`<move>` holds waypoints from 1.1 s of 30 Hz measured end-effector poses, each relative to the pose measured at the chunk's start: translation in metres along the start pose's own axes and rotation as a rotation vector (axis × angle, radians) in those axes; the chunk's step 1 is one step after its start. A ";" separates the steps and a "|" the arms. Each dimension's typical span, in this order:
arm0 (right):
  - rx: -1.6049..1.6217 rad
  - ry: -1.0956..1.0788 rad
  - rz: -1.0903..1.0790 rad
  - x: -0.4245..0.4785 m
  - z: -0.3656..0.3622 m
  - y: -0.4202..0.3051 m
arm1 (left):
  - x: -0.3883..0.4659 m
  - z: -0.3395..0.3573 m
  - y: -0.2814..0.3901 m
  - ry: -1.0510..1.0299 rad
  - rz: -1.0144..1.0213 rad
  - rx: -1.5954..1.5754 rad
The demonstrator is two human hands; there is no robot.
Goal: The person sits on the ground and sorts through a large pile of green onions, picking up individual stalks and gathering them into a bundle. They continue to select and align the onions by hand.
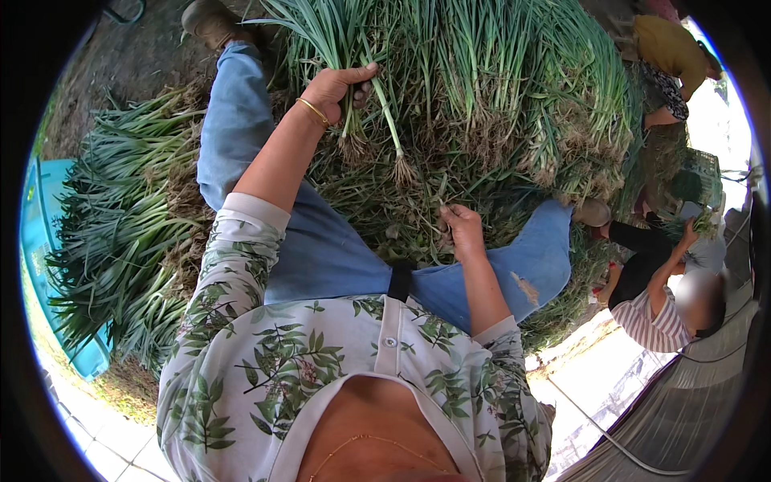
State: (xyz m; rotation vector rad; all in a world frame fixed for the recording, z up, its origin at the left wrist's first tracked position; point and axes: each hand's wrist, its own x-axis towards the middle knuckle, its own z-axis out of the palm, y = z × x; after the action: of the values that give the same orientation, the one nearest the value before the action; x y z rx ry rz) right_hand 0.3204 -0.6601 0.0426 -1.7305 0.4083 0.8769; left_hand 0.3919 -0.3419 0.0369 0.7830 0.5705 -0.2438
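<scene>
My left hand [340, 90] grips a small bunch of leek-like green plants [334, 36], leaves pointing away from me and fibrous roots hanging below the fist. One pale stalk [385, 111] slants apart from the others beneath my thumb, its roots over the litter. Lower and to the right, between my knees, my right hand [462, 232] has curled fingers with the thumb against the forefinger. Thin withered strands lie by its thumb tip; whether they are held is unclear. Under both hands spreads a heap of stripped leaves and stems [409, 223].
A large pile of uncleaned plants [482, 78] stands ahead. At left, stacked plants [138, 199] lie roots towards my leg, near a turquoise plastic crate [45, 211]. Two people [653, 313] [674, 60] sit or bend at right, with a green crate [702, 175] between them.
</scene>
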 end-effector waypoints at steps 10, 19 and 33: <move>0.259 -0.074 -0.548 0.077 0.103 -0.126 | -0.018 0.028 -0.025 -0.096 0.035 0.246; 0.856 -0.222 -0.412 0.017 0.051 -0.069 | 0.005 -0.012 -0.001 0.066 0.029 -0.164; 0.146 -0.272 -0.513 0.008 0.068 -0.087 | 0.005 -0.001 -0.009 0.090 0.035 -0.081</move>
State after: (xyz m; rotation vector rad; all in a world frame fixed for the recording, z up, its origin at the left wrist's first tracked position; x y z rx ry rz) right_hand 0.3588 -0.5660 0.0865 -1.4573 -0.1494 0.6718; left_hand 0.3916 -0.3471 0.0280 0.7275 0.6470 -0.1524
